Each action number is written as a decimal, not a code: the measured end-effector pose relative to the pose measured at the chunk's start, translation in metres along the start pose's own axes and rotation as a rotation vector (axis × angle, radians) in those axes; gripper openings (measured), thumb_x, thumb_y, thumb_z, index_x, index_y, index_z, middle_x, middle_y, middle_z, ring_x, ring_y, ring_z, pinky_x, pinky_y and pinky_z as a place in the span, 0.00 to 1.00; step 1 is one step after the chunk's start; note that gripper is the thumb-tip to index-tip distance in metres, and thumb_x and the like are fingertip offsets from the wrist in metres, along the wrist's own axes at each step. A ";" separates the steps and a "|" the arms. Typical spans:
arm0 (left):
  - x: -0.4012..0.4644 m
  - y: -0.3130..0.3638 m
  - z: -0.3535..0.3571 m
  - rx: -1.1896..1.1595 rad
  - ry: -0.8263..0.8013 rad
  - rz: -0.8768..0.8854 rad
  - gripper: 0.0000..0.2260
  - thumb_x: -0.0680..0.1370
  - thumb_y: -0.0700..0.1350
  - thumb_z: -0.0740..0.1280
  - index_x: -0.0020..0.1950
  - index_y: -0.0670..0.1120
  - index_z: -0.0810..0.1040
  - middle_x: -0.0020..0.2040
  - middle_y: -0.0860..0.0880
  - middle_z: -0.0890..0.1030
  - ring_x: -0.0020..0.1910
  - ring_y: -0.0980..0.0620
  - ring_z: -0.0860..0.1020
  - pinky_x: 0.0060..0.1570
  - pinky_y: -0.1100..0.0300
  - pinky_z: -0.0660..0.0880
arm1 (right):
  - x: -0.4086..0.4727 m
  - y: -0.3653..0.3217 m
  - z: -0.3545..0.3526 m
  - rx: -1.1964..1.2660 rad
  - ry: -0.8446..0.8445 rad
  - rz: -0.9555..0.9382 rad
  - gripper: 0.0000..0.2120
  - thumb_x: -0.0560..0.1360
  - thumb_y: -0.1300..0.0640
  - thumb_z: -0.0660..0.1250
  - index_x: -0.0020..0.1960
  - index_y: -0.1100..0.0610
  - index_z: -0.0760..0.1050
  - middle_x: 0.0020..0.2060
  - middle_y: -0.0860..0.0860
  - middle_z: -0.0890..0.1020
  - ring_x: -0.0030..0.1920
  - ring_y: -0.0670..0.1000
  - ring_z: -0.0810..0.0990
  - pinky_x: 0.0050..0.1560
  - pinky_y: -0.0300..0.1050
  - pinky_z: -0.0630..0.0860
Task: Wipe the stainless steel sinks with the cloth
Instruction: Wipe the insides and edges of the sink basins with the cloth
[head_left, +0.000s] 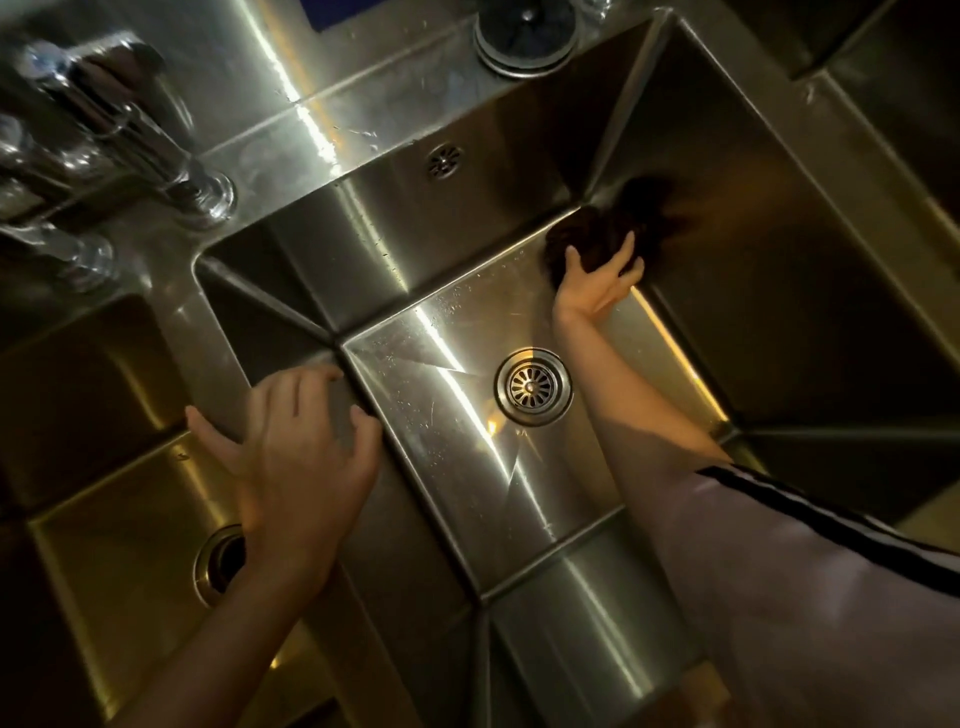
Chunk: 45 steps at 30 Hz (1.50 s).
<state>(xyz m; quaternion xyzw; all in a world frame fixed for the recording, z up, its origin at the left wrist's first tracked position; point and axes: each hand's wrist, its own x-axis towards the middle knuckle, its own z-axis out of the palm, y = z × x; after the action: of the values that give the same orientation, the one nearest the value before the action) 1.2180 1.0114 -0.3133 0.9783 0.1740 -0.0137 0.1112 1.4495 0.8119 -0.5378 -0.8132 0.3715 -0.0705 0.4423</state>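
Two stainless steel sinks lie side by side. The right sink (467, 467) is the larger in view, with a round drain (533, 387) in its floor. My right hand (597, 280) reaches deep into its far right corner and grips a dark bunched cloth (587, 234), pressed where the floor meets the walls. My left hand (306, 452) rests with spread fingers on the divider (374, 530) between the two sinks and holds nothing. The left sink (119, 519) shows part of its drain (218, 564) beside my left wrist.
A chrome faucet (135, 135) stands at the top left on the steel deck. A round dark-capped fitting (524, 36) sits on the deck behind the right sink. An overflow grille (445, 161) is in the back wall. My pale sleeve (805, 597) covers the lower right.
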 end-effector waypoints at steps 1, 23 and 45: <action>0.000 0.001 -0.001 -0.007 0.001 -0.002 0.15 0.74 0.49 0.60 0.57 0.45 0.74 0.54 0.45 0.77 0.59 0.43 0.73 0.66 0.27 0.51 | -0.003 0.001 0.002 -0.019 -0.019 -0.012 0.38 0.70 0.50 0.73 0.75 0.49 0.59 0.73 0.58 0.59 0.71 0.61 0.63 0.70 0.52 0.64; 0.004 -0.004 0.007 0.061 -0.028 -0.006 0.11 0.73 0.49 0.67 0.55 0.50 0.75 0.58 0.48 0.76 0.62 0.46 0.71 0.65 0.26 0.51 | 0.032 -0.045 0.027 -0.037 0.039 0.362 0.27 0.76 0.47 0.65 0.70 0.55 0.63 0.65 0.58 0.71 0.61 0.59 0.75 0.56 0.53 0.74; -0.002 -0.006 0.005 -0.015 0.022 0.048 0.15 0.73 0.54 0.55 0.51 0.49 0.76 0.55 0.48 0.77 0.59 0.46 0.74 0.64 0.26 0.53 | 0.003 -0.168 -0.074 0.928 -0.009 0.357 0.20 0.72 0.62 0.71 0.61 0.52 0.71 0.63 0.57 0.74 0.60 0.59 0.75 0.55 0.58 0.79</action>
<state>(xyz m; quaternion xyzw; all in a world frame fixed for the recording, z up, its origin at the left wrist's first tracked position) 1.2139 1.0154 -0.3196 0.9814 0.1519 0.0010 0.1170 1.5098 0.8169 -0.3642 -0.4547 0.4327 -0.1481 0.7642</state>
